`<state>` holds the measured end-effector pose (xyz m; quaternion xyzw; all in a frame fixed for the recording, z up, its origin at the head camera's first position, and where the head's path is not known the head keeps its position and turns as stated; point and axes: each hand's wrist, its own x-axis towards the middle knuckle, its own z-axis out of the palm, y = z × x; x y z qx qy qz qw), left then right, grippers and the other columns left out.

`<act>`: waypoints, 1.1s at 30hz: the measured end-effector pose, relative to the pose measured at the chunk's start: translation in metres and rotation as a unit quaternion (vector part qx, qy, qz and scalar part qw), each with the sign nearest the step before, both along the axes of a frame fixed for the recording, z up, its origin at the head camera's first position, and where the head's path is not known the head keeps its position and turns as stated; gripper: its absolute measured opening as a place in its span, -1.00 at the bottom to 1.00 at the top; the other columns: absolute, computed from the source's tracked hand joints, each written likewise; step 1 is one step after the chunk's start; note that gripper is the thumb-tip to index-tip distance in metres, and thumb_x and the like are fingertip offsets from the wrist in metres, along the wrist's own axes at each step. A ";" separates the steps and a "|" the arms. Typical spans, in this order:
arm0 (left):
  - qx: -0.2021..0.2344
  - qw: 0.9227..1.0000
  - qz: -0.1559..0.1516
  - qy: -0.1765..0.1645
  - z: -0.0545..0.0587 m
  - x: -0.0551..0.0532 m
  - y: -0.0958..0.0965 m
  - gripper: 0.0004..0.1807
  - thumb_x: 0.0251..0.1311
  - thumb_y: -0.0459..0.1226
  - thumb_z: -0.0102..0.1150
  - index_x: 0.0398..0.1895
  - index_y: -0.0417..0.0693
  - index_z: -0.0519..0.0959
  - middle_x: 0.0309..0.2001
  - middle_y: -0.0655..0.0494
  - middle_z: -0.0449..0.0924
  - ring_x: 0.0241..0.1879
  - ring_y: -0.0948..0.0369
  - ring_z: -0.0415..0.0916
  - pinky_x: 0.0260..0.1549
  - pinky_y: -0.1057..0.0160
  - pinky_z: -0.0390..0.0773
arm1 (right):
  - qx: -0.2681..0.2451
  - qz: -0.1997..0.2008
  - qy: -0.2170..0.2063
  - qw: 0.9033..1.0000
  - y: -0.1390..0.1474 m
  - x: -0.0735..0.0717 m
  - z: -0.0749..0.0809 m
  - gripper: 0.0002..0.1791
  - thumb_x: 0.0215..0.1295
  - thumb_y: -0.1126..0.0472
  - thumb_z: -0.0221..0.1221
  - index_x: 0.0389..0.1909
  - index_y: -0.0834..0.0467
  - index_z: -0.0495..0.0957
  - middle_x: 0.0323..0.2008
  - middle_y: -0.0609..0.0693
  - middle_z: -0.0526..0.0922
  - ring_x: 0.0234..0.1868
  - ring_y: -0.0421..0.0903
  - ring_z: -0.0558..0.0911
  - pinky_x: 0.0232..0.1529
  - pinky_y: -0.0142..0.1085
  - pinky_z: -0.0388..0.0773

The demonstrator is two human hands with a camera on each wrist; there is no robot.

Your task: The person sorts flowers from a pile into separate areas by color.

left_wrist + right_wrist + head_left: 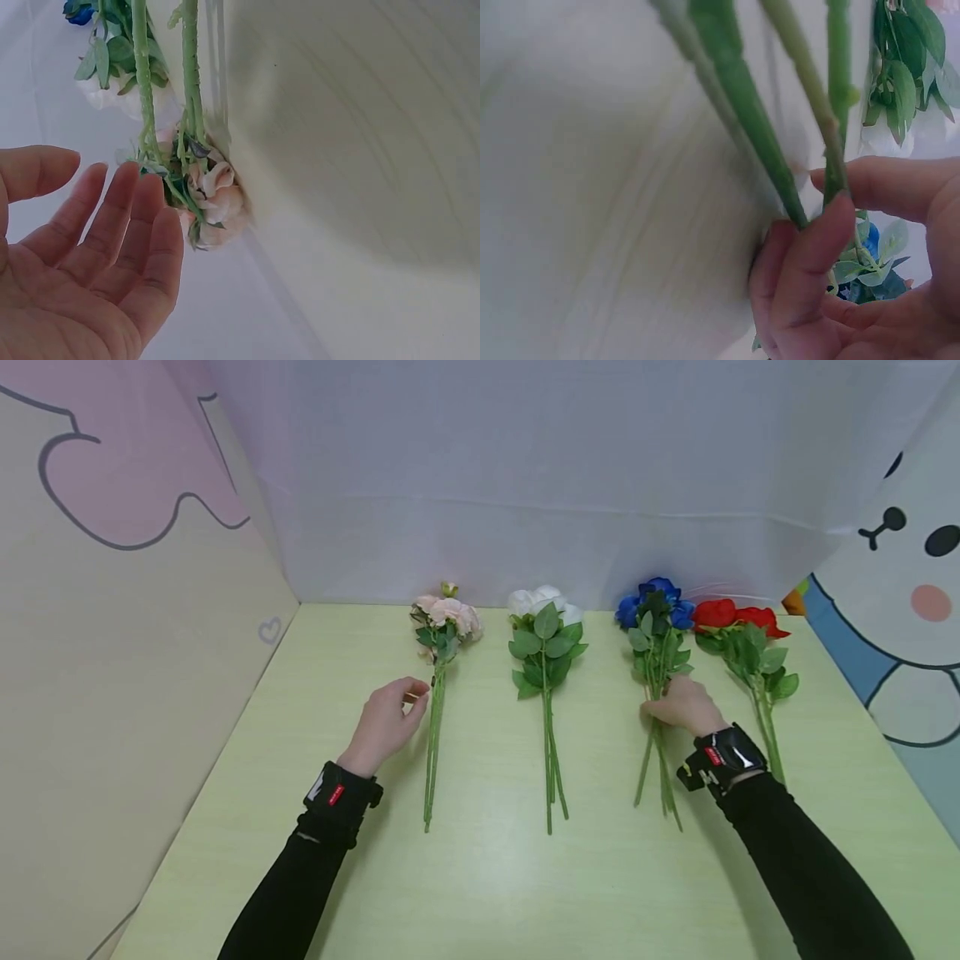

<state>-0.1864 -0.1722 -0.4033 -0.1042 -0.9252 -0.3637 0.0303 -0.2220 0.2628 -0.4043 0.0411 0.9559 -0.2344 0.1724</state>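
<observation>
Four bunches lie in a row on the table. My right hand (681, 703) holds the green stems of the blue flowers (657, 602); in the right wrist view its fingers curl round those stems (761, 142), with the thumb on the other side. On the left, my left hand (386, 718) is beside the stems of the pale pink flowers (450, 614). The left wrist view has its fingers (154, 255) loosely bent, palm up, with nothing gripped; whether a fingertip touches a stem I cannot tell.
White flowers (546, 603) with broad leaves lie between the pink and blue bunches. Red flowers (738, 617) are at the far right, their stems partly behind my right wrist. The pale table (480, 893) meets a white cloth backdrop (525, 460) and patterned side panels.
</observation>
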 end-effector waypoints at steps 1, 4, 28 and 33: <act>0.001 1.000 0.000 -0.001 0.000 0.000 0.000 -0.75 0.33 -0.29 0.03 -0.05 -0.24 0.56 -0.10 -0.11 0.61 -0.14 0.02 0.54 -0.19 0.03 0.54 | -0.001 0.003 0.002 1.000 0.000 0.000 0.000 -0.63 0.11 0.09 0.18 -0.68 0.15 0.23 -0.67 -0.02 0.24 -0.62 -0.09 0.32 -0.59 -0.29 0.23; -0.004 1.000 0.004 -0.024 -0.003 -0.001 -0.001 -0.71 0.33 -0.28 0.02 0.01 -0.27 0.52 -0.07 -0.14 0.58 -0.13 0.00 0.53 -0.17 0.02 0.54 | -0.004 0.011 0.010 1.000 -0.002 0.000 -0.001 -0.64 0.09 0.14 0.18 -0.69 0.12 0.21 -0.68 -0.05 0.21 -0.62 -0.11 0.30 -0.59 -0.30 0.21; -0.047 0.991 0.015 -0.127 -0.016 -0.007 0.014 -0.54 0.27 -0.16 0.12 0.04 -0.39 0.46 -0.43 -0.03 0.55 -0.54 0.15 0.43 -0.55 0.26 0.41 | -0.012 0.032 -0.011 0.999 -0.015 0.001 0.000 -0.61 0.17 0.15 0.20 -0.17 0.39 0.39 -0.41 0.15 0.54 -0.42 -0.01 0.55 -0.44 -0.24 0.40; -0.048 0.990 0.021 -0.131 -0.014 -0.008 0.013 -0.52 0.28 -0.15 0.10 0.07 -0.38 0.44 -0.39 -0.05 0.57 -0.51 0.13 0.46 -0.53 0.23 0.44 | -0.006 0.031 -0.002 0.999 -0.014 0.003 0.002 -0.57 0.21 0.07 0.17 -0.20 0.39 0.37 -0.34 0.19 0.48 -0.35 0.05 0.49 -0.42 -0.22 0.36</act>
